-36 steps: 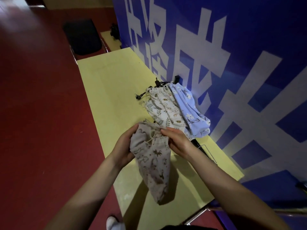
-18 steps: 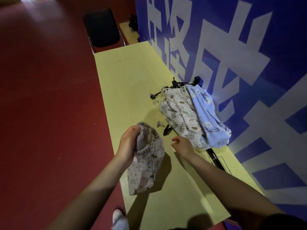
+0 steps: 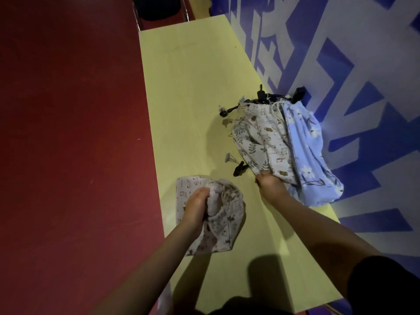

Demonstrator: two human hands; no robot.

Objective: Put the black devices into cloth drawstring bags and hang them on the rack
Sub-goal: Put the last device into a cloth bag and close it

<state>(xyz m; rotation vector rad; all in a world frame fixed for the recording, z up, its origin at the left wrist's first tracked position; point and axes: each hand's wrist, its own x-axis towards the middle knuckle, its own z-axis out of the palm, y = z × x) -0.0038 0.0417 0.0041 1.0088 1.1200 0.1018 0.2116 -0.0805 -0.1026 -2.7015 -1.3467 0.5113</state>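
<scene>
A beige animal-print drawstring bag (image 3: pixel 218 226) lies at the near left edge of the yellow table (image 3: pixel 188 92). My left hand (image 3: pixel 195 208) grips its gathered neck. My right hand (image 3: pixel 269 185) reaches forward to the lower end of the hanging bags; its fingers are hidden behind the knuckles. A white leaf-and-animal-print bag (image 3: pixel 261 142) and a light blue flower-print bag (image 3: pixel 306 151) hang from a black rack (image 3: pixel 263 96) against the wall. A black clip-like piece (image 3: pixel 239 168) sticks out near my right hand. No black device is plainly visible.
The blue and white wall (image 3: pixel 341 64) runs along the table's right side. A dark chair (image 3: pixel 156 7) stands beyond the far end of the table. Red floor (image 3: pixel 68 133) lies to the left.
My right hand let go of the beige bag and moved forward to the hanging bags. My left hand lowered the beige bag onto the table's left edge.
</scene>
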